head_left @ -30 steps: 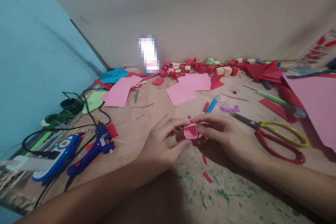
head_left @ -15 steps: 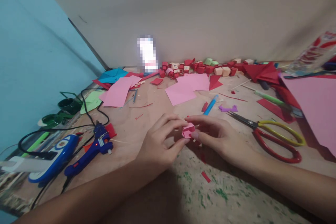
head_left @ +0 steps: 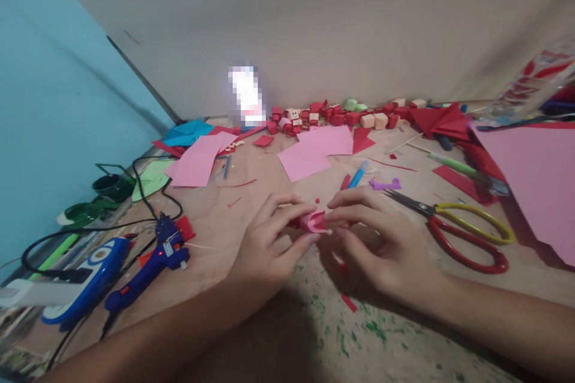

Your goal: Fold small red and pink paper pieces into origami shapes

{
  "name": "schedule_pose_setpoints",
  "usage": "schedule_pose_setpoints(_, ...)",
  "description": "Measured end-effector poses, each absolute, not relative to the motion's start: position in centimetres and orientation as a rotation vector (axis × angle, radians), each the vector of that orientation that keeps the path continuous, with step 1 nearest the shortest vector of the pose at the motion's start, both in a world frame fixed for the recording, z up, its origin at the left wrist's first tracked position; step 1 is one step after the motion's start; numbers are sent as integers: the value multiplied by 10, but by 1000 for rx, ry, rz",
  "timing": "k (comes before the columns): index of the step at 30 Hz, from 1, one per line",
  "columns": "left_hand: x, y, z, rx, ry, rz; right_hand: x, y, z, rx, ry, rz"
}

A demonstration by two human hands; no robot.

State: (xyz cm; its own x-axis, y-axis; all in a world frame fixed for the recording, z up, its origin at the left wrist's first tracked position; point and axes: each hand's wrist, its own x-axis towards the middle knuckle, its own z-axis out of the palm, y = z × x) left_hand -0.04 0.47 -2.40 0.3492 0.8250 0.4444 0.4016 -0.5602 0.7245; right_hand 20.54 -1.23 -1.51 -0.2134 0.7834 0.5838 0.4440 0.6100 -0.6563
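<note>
A small folded pink paper box (head_left: pixel 313 222) is pinched between the thumb and fingers of my left hand (head_left: pixel 279 233), its open side facing right. My right hand (head_left: pixel 375 233) is just beside it, fingers bent and thumb apart from them. Its index fingertip lies at the box's right edge; whether it touches I cannot tell. The right thumb is off the paper. A tiny red scrap (head_left: pixel 317 200) lies on the table behind the box. Scissors (head_left: pixel 433 209) with yellow and red handles lie beyond my right hand, near a blue pen (head_left: pixel 358 175).
To the left lie a blue glue gun (head_left: pixel 157 260) and a blue-white power strip (head_left: pixel 90 284) with black cables. Pink paper sheets (head_left: pixel 305 158) and several small paper cubes (head_left: pixel 366 121) line the back. A bright phone (head_left: pixel 246 96) leans on the wall; a plastic bottle (head_left: pixel 534 81) stands right.
My right hand has drawn slightly away from the box, its thumb leaving the paper. The box has turned in my left hand. The view has shifted a little.
</note>
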Motion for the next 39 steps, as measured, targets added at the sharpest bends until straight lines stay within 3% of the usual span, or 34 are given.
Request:
schedule_pose_setpoints(9,1,5,-24,2029,972,1066,204,-15,-26,-997,-2114,341)
schedule_pose_setpoints(39,4,3,-25,2106,862,1069,202,-10,-25,-980,-2150,451)
